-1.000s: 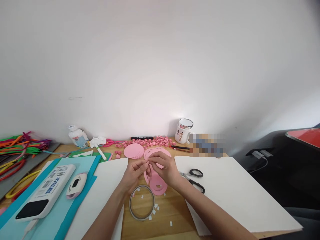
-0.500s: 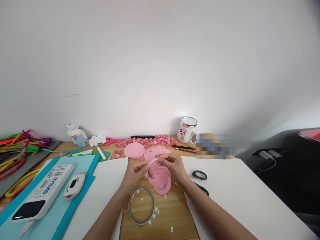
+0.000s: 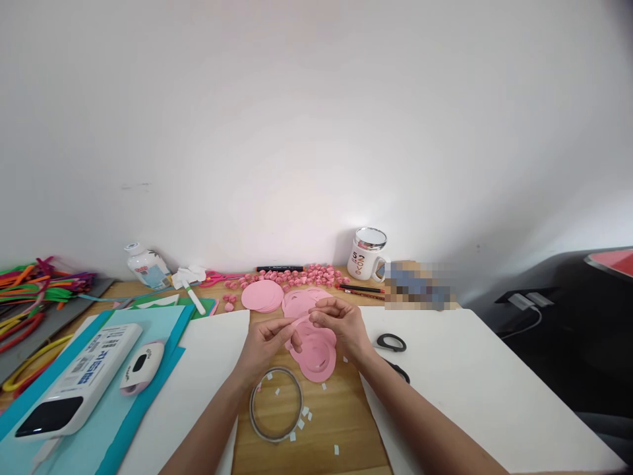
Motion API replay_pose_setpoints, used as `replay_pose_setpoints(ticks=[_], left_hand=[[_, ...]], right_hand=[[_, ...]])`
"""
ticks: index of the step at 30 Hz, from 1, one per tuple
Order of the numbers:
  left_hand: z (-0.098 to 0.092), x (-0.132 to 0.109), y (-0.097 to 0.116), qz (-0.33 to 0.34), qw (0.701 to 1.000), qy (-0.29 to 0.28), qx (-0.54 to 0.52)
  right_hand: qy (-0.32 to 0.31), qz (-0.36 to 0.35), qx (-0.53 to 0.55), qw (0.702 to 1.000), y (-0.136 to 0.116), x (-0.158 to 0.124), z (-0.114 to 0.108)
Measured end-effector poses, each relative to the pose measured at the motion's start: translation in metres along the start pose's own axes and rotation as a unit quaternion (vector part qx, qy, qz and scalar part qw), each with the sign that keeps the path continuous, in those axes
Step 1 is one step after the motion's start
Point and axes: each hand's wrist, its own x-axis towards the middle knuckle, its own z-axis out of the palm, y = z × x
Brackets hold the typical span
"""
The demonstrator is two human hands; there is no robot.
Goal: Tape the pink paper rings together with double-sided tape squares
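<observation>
Moved since 1 sec ago: my L hand (image 3: 267, 344) & R hand (image 3: 345, 324), now apart w/ pink paper strip (image 3: 301, 321) between. L: thumb + finger pinched together on one end. R: same, other end. Strip: held over pink cut-outs (image 3: 317, 356); 2-ended grip prob. stops curl. Tape roll (image 3: 275, 439): on desk (image 3: 359, 422), beside L forearm, prob. for quick reach.
</observation>
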Motion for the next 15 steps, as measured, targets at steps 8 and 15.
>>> replay_pose_setpoints(ticks=[8,15], left_hand=[[0.0,-0.001,0.003,0.019,0.998,0.009,0.055],[0.002,-0.005,0.006,0.033,0.995,-0.009,-0.095]], right_hand=[[-0.053,-0.007,-0.005,0.999,0.0,0.001,-0.004],[-0.07,0.068,0.084,0.992,-0.01,-0.001,-0.003]])
